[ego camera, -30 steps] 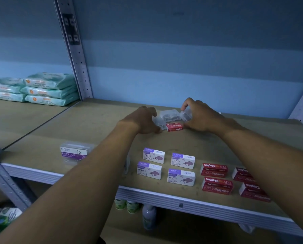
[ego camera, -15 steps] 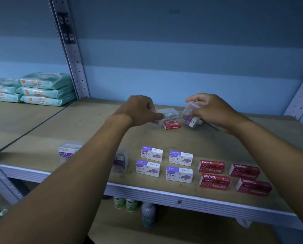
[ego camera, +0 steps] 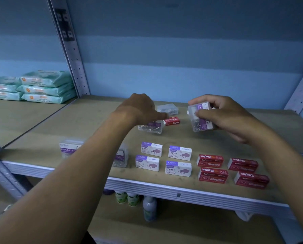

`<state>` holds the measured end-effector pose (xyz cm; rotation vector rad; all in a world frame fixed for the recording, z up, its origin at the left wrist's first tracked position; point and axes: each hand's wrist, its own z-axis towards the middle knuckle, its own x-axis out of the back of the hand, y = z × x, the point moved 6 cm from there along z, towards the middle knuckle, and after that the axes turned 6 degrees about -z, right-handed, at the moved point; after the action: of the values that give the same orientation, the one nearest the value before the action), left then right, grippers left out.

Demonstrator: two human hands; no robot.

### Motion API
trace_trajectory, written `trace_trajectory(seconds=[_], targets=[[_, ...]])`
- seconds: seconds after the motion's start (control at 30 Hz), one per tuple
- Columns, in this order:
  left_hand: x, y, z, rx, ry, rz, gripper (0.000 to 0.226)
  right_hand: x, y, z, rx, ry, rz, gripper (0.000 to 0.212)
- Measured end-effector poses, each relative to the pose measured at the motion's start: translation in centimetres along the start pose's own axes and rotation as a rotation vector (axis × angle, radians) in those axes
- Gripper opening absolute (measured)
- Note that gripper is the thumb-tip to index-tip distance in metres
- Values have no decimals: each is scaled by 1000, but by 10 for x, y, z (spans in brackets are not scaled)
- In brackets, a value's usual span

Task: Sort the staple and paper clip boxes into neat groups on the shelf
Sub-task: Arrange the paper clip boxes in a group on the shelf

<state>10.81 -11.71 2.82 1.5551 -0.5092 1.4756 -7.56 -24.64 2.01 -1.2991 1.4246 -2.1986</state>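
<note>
My right hand [ego camera: 224, 118] grips a clear paper clip box with a purple label [ego camera: 200, 118], tilted and lifted above the wooden shelf [ego camera: 182, 136]. My left hand [ego camera: 140, 110] holds another clear paper clip box [ego camera: 150, 127] from above, low at the shelf. Behind them lie a third clear box [ego camera: 167, 108] and a small red staples box [ego camera: 172, 120]. Several white-and-purple staple boxes [ego camera: 164, 158] are grouped at the front centre. Several red staple boxes [ego camera: 231, 170] are grouped at the front right. Two paper clip boxes [ego camera: 68, 148] [ego camera: 120, 156] stand at the front left, partly hidden by my left forearm.
Stacked teal wipe packs [ego camera: 32, 87] lie on the neighbouring shelf at left, past a perforated metal upright [ego camera: 71, 55]. Another upright [ego camera: 300, 92] bounds the right side. Small bottles [ego camera: 135, 199] stand on the lower shelf below the front edge.
My right hand has lifted its clear box and turned it so the label shows. My left hand has drawn a clear box forward, away from the small red box.
</note>
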Motion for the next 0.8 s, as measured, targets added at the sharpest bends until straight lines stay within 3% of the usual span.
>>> trace_trajectory(seconds=[0.17,0.47,0.6,0.8], targets=[[-10,1,3,16,-41,-13,63,-7,0,-1,86,-58,-311,56],[-17,2,-1,31,-94,40,69,-21,11,4,49,-156,-452,90],[-19,2,-2,35,-100,56,69,-24,10,1,67,-165,-478,83],[-18,4,-8,31,-109,55,76,-19,8,-5,47,-124,-491,54]])
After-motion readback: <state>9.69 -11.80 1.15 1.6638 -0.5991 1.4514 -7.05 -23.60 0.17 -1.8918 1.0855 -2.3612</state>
